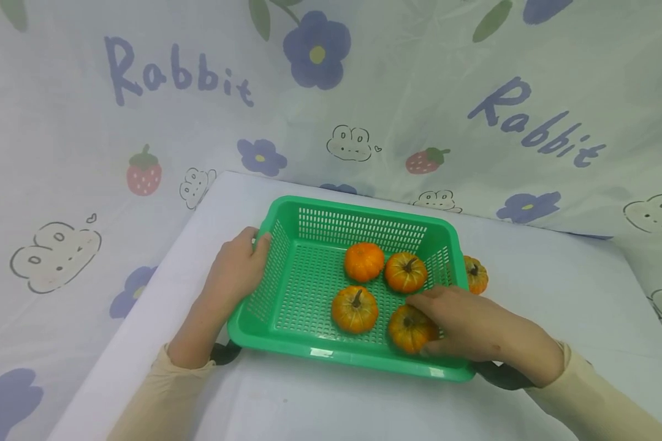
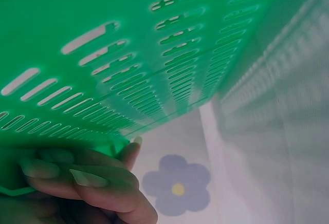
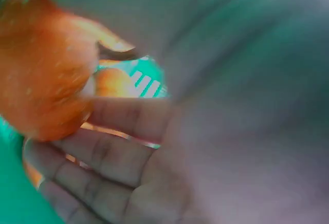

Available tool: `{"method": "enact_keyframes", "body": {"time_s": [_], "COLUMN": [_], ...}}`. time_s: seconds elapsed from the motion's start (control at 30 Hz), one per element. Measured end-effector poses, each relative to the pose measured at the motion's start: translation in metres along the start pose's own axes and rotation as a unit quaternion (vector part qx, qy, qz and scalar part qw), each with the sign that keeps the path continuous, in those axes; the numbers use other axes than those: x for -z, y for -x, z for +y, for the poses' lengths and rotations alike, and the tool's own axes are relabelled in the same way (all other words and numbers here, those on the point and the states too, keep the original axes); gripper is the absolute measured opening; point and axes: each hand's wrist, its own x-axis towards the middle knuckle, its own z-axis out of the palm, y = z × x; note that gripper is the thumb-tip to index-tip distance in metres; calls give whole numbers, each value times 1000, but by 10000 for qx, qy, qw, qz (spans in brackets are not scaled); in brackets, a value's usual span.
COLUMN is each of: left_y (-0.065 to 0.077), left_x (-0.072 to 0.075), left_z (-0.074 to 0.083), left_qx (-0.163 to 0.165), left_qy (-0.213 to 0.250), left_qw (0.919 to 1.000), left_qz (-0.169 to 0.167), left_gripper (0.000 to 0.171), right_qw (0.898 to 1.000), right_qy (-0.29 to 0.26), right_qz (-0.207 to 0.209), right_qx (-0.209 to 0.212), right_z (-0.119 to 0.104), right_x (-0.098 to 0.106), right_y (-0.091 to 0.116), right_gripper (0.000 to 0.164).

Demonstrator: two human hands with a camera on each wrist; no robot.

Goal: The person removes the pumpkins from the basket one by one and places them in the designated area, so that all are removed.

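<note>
Basket (image 1: 375,362) had three loose pumpkins (image 1: 355,310) plus a fourth pumpkin (image 1: 408,334) the right hand (image 1: 469,324) gripped; left hand (image 1: 234,267) held it steady, stray pumpkin (image 1: 477,275) left outside.

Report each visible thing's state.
Green plastic basket: upright, loaded
Front-left pumpkin: stem up
Back-right pumpkin: stem up
Back-left pumpkin: stem not visible
Front-right pumpkin: held
Outside pumpkin: partly hidden
Left grip: holding basket's left end
Right grip: holding front-right pumpkin

The bare right hand (image 3: 154,157) holds a round orange pumpkin (image 3: 46,75). Another orange pumpkin (image 3: 113,82) and a green plastic basket (image 3: 18,196) show behind.
</note>
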Motion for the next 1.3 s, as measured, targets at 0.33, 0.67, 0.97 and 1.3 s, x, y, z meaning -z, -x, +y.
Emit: {"method": "enact_keyframes", "body": {"time_s": [0.33, 0.67, 0.97, 1.3], "left_y": [0, 0, 0, 1], "left_x": [-1, -1, -1, 0], "left_z": [0, -2, -1, -1], "left_qx": [-1, 55, 56, 49], "left_qy": [-50, -51, -33, -20], "left_qw": [10000, 10000, 10000, 10000], "left_qz": [12, -23, -53, -63], "left_gripper": [59, 61, 62, 65], "right_qw": [9998, 9990, 9953, 9881], "right_qy": [-10, -136, -281, -384], "right_qz": [171, 336, 867, 1473], "right_qx": [-25, -261, -342, -202], "right_z": [-8, -8, 0, 9], "right_x": [7, 9, 5, 1], "right_y": [13, 24, 38, 53], "right_gripper": [65, 70, 79, 80]}}
